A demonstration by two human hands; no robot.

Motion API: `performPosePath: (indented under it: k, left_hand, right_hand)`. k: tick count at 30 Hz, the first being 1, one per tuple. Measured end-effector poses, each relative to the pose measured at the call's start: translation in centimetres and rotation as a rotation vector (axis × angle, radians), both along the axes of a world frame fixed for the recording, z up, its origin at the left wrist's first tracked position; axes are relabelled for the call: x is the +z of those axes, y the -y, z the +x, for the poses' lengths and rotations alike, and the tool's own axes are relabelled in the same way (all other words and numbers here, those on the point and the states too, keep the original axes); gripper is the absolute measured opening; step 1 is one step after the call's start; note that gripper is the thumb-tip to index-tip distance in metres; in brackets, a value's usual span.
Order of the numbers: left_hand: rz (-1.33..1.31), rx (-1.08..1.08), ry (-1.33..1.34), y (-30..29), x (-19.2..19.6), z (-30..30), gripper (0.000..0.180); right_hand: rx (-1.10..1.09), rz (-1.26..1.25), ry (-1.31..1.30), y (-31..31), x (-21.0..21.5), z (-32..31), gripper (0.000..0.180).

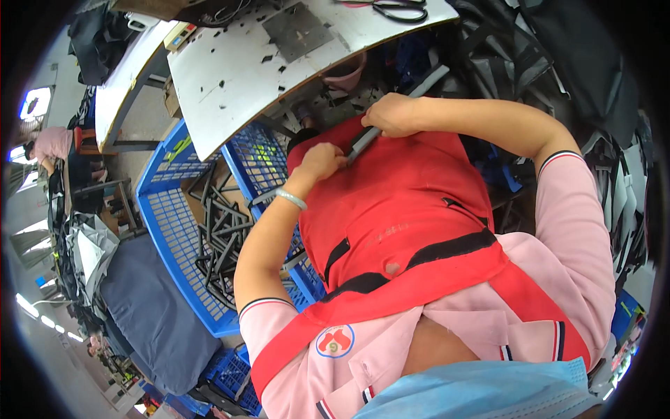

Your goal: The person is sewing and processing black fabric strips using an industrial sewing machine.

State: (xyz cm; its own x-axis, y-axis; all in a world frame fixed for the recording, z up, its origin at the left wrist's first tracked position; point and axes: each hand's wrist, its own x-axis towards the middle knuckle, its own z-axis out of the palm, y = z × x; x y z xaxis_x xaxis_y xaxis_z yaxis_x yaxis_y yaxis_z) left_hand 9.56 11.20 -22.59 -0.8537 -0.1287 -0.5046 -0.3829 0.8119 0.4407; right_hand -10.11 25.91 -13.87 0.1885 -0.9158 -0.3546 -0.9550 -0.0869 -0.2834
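A long narrow grey-and-black strip [364, 142] lies slantwise over the red apron on my lap, its far end rising to the upper right. My left hand [322, 162] has its fingers closed on the lower end of this strip. Further up, my right hand [392, 115] grips the strip in a pinch, with the knuckles upward. Between the two hands a short stretch of it shows. To the left of my left arm stands a blue plastic basket [155, 183], holding many short dark strips [222, 234] in a loose heap.
Ahead is a white table [209, 84] with a dark square plate [298, 31], black scraps and scissors [401, 10]. A pink bucket [345, 73] stands below its edge. Black sheet material [579, 56] piles at the right. Another person [54, 143] sits far left.
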Motion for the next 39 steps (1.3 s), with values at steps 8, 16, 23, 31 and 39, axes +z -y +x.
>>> performPosePath:
  k: [8, 16, 23, 31, 39]
  left_hand:
    - [0.333, 0.17, 0.07, -0.1, 5.6, 1.0, 0.024]
    - [0.99, 0.422, -0.176, 0.5, 17.2, -0.2, 0.011]
    - [0.535, 0.436, -0.324, 1.5, 21.2, -1.2, 0.022]
    - [0.035, 0.38, -0.802, 4.6, 24.3, -7.3, 0.027]
    - [0.266, 0.525, -0.77, 7.5, 22.3, -9.7, 0.027]
  right_hand:
    - [-0.128, -0.089, 0.306, -1.8, 0.5, 1.4, 0.047]
    - [-0.116, -0.6, 0.264, -0.6, 5.9, 1.7, 0.031]
    - [-0.159, -0.568, 0.033, -0.4, 10.9, -1.8, 0.031]
    - [-0.228, -0.77, -0.162, 4.4, 14.8, -7.8, 0.033]
    - [-0.264, -0.675, -0.159, 6.6, 15.3, -9.2, 0.037]
